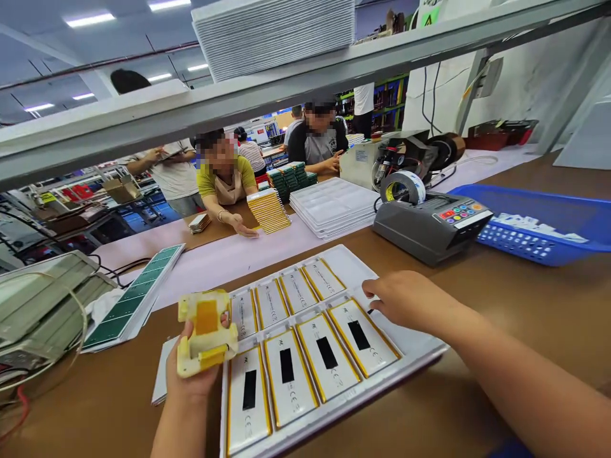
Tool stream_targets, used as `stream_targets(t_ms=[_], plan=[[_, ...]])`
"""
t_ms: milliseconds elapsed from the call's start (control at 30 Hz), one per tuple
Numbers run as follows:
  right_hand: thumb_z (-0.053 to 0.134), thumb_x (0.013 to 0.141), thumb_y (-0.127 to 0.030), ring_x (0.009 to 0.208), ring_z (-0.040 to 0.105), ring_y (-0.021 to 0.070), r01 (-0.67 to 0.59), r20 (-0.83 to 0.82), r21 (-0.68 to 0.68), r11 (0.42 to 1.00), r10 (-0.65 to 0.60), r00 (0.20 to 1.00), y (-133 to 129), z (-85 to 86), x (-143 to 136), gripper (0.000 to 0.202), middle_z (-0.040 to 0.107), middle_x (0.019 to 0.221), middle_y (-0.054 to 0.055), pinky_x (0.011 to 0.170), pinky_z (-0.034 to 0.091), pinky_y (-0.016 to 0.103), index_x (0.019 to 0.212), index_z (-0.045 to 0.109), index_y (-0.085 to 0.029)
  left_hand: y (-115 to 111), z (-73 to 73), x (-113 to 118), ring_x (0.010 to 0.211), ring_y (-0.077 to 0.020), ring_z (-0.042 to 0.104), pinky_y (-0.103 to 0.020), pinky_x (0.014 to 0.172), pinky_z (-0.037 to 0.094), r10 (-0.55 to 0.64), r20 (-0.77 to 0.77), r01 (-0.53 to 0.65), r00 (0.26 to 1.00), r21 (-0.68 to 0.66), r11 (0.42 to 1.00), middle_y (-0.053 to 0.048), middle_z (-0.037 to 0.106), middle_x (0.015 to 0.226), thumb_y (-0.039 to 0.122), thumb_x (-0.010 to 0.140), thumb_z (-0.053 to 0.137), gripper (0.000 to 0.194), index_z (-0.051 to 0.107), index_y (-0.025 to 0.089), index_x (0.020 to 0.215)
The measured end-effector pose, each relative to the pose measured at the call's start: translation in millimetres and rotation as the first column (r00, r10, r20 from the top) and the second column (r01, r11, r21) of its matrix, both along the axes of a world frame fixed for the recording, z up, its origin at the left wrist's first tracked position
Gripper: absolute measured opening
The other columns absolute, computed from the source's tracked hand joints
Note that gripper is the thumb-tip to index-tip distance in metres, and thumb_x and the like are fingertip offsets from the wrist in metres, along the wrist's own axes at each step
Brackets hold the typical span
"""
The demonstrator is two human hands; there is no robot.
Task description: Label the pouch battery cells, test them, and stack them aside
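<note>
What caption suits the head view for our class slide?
Left hand holds a yellow jig; right hand is over a tray of batteries, four with black strips.

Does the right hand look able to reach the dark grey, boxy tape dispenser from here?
Probably yes: the right hand is near the dark grey tape dispenser, with nothing visible between them.

Flat white rectangular packs (300, 399) are edged in golden yellow, the near ones bearing black oblong patches (286, 366). The notched pale-yellow plastic fixture (205, 329) carries an amber square (207, 315). The shallow plastic tray (415, 346) is white, the flat surface (506, 292) brown, the perforated plastic basket (520, 247) blue.
</note>
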State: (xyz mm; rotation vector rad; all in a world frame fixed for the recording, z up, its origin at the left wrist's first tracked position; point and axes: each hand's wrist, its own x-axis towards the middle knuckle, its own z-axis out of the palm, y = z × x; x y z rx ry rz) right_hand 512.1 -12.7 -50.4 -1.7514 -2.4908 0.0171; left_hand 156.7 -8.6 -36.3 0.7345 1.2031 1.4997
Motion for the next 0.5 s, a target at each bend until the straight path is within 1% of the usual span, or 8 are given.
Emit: stream_targets(t_ms=[33,67,167,233,300,367,433,500], plan=[[0.047,0.076,-0.017,0.068,0.060,0.0221,-0.005,0.019,-0.009,1.000,0.006,1.000,-1.2,-0.6,-2.9,0.014,0.066,0.072,0.005,0.049,0.031,0.027,0.081,0.059,-0.019,1.4,-3.6,5.3,0.077,-0.0263,0.060,-0.046,0.067,0.050,-0.053,0.134,0.052,0.990,0.010,0.999,-0.011,0.064,0.088,0.030,0.069,0.047,0.037,0.055,0.019,0.103],[0.046,0.075,-0.014,0.069,0.061,0.0223,-0.013,0.032,-0.015,1.000,0.014,0.999,-2.1,-1.4,-6.0,0.015,0.066,0.073,0.006,0.049,0.031,0.026,0.081,0.059,-0.018,2.6,-6.5,9.1,0.075,-0.0258,0.061,-0.045,0.065,0.050,-0.066,0.207,0.066,0.976,0.009,0.998,-0.011,0.064,0.086,0.028,0.070,0.047,0.034,0.056,0.018,0.102],[0.042,0.073,-0.006,0.071,0.061,0.0219,-0.030,0.049,-0.041,0.999,0.032,0.998,-2.3,-4.5,-13.4,0.022,0.065,0.074,0.008,0.051,0.033,0.026,0.080,0.060,-0.016,4.8,-11.4,13.5,0.072,-0.0253,0.061,-0.044,0.063,0.051,-0.059,0.284,0.050,0.957,0.039,0.998,-0.010,0.065,0.083,0.029,0.072,0.047,0.031,0.058,0.019,0.099],[0.040,0.073,-0.005,0.072,0.060,0.0213,0.002,0.034,-0.074,0.997,0.000,0.999,0.7,-6.7,-14.0,0.024,0.065,0.075,0.009,0.053,0.033,0.026,0.080,0.061,-0.015,5.2,-13.0,13.7,0.073,-0.0237,0.061,-0.042,0.063,0.051,-0.016,0.293,-0.019,0.956,0.115,0.993,-0.009,0.065,0.085,0.030,0.073,0.047,0.030,0.059,0.020,0.098],[0.043,0.075,-0.012,0.073,0.059,0.0209,0.073,-0.016,-0.150,0.986,-0.076,0.997,6.8,-9.2,-10.6,0.019,0.065,0.077,0.009,0.053,0.032,0.026,0.078,0.061,-0.016,5.2,-14.9,13.9,0.074,-0.0221,0.060,-0.042,0.065,0.051,0.029,0.293,-0.085,0.956,0.178,0.980,-0.007,0.064,0.088,0.030,0.074,0.047,0.029,0.059,0.020,0.098],[0.044,0.078,-0.025,0.072,0.058,0.0201,0.120,-0.083,-0.253,0.960,-0.145,0.986,13.9,-11.7,-6.2,0.018,0.064,0.079,0.008,0.051,0.031,0.025,0.074,0.060,-0.018,5.3,-17.1,14.6,0.075,-0.0212,0.060,-0.042,0.067,0.050,0.050,0.287,-0.112,0.957,0.206,0.972,-0.007,0.064,0.091,0.031,0.074,0.048,0.029,0.059,0.020,0.099],[0.040,0.081,-0.035,0.069,0.057,0.0186,0.117,-0.142,-0.337,0.934,-0.173,0.975,18.9,-14.2,-5.0,0.028,0.063,0.079,0.008,0.050,0.030,0.025,0.071,0.060,-0.018,5.6,-18.5,15.1,0.076,-0.0210,0.059,-0.043,0.069,0.050,0.039,0.294,-0.103,0.955,0.208,0.973,-0.007,0.063,0.094,0.031,0.075,0.048,0.029,0.059,0.020,0.100],[0.038,0.082,-0.039,0.067,0.055,0.0172,0.078,-0.193,-0.383,0.920,-0.162,0.968,20.3,-17.3,-8.4,0.032,0.062,0.077,0.008,0.050,0.030,0.025,0.070,0.058,-0.017,5.6,-18.2,15.2,0.077,-0.0210,0.059,-0.043,0.071,0.049,0.006,0.326,-0.077,0.945,0.206,0.975,-0.008,0.062,0.098,0.031,0.076,0.047,0.030,0.058,0.020,0.102]])
